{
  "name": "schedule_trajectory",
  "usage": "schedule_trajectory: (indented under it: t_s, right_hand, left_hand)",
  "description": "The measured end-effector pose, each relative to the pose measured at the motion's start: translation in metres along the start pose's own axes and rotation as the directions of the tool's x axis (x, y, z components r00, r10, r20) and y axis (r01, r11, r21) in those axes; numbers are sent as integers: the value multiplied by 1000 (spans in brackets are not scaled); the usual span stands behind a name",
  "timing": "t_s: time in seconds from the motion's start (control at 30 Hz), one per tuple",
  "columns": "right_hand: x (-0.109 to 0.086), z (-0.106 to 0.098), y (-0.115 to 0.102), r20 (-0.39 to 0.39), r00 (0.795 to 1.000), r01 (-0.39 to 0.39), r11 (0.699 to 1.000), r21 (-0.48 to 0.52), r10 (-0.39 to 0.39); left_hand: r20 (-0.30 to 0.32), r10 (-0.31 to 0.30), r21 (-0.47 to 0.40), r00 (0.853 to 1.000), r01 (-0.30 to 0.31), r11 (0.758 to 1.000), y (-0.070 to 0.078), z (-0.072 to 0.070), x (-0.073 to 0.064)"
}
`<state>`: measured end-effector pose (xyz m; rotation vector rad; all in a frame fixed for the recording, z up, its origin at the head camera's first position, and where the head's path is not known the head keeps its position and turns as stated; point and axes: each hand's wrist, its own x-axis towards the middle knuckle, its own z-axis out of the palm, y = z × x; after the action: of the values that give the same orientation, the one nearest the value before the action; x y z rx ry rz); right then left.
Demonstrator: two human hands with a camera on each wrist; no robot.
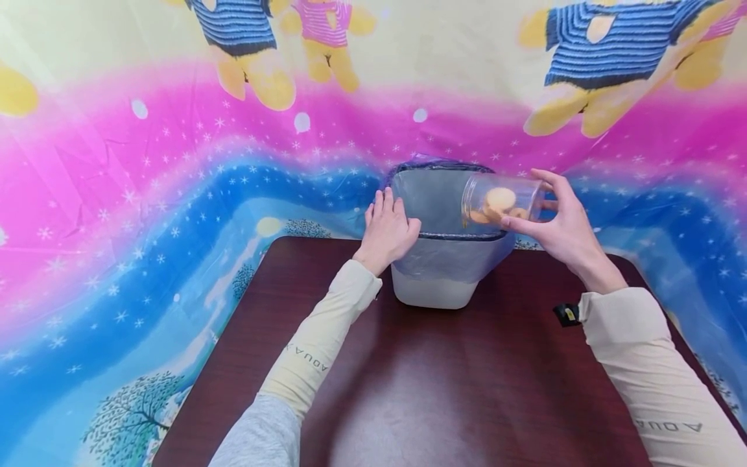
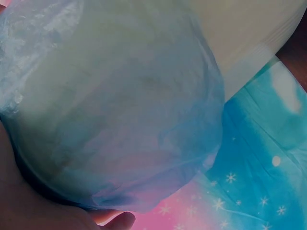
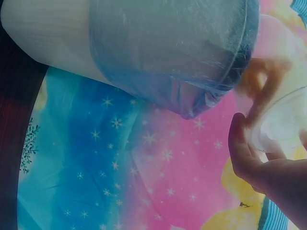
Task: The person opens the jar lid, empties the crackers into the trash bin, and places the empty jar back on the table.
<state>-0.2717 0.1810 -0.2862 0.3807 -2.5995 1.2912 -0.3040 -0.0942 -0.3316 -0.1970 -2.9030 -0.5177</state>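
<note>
My right hand [image 1: 569, 230] holds a clear plastic jar [image 1: 532, 194] by its base end, thumb on the near side. The jar lies on its side, its mouth pointing left over the bin's opening. Round pale biscuits [image 1: 500, 198] and browner pieces lie inside it near the mouth. Below stands a white bin [image 1: 432, 295] lined with a translucent bluish bag [image 1: 438, 256] folded over the rim. My left hand [image 1: 388, 227] rests on the bin's left rim with its fingers extended. In the right wrist view, the jar's base [image 3: 283, 124] shows against my right hand's fingers.
The bin stands at the far edge of a dark reddish-brown table [image 1: 408, 389]. Right behind it hangs a cloth backdrop [image 1: 327, 143] with bears and snowflakes. A small black tag [image 1: 566, 314] sits at my right cuff.
</note>
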Motion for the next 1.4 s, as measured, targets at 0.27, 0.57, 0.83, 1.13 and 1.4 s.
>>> schedule_trajectory:
  t_s: [0.27, 0.57, 0.83, 1.13, 1.4]
  right_hand:
    - [-1, 1, 1, 8, 1000, 1, 1000, -9, -1]
    - [0, 1, 4, 6, 1000, -13, 1000, -12, 13]
    - [0, -1, 2, 19, 1000, -8, 1000, -24, 9]
    - [-2, -8, -4, 74, 997, -5, 997, -78, 11]
    - [-3, -13, -7, 103, 995, 11, 992, -123, 2]
  left_hand:
    - [-11, 1, -1, 1000, -1, 1000, -1, 2, -1]
    - [-15, -2, 16, 1000, 3, 1000, -2, 2, 0]
    - [-20, -1, 12, 1000, 1, 1000, -2, 2, 0]
    - [-17, 1, 13, 1000, -1, 1000, -2, 2, 1]
    - [-8, 0, 0, 1000, 0, 1000, 0, 1, 0]
